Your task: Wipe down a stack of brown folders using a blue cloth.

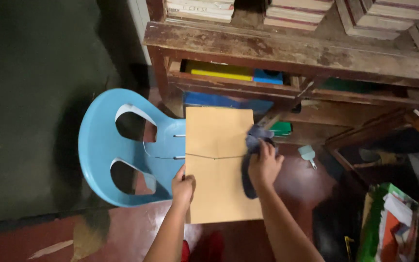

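Grey cloth: my right hand has its fingers curled around a dark grey rag, pressing it on the folder's right edge.
Left hand: my left hand pinches the left edge, fingers folded around it.
Folder: a tan cardboard folder with a thin string across it lies over the seat of a light blue plastic chair, overhanging it.
Risk: I judge a hard wipe could tip the unsupported half onto the red floor.
Surroundings: a worn wooden shelf stands close behind; the rag could snag there.
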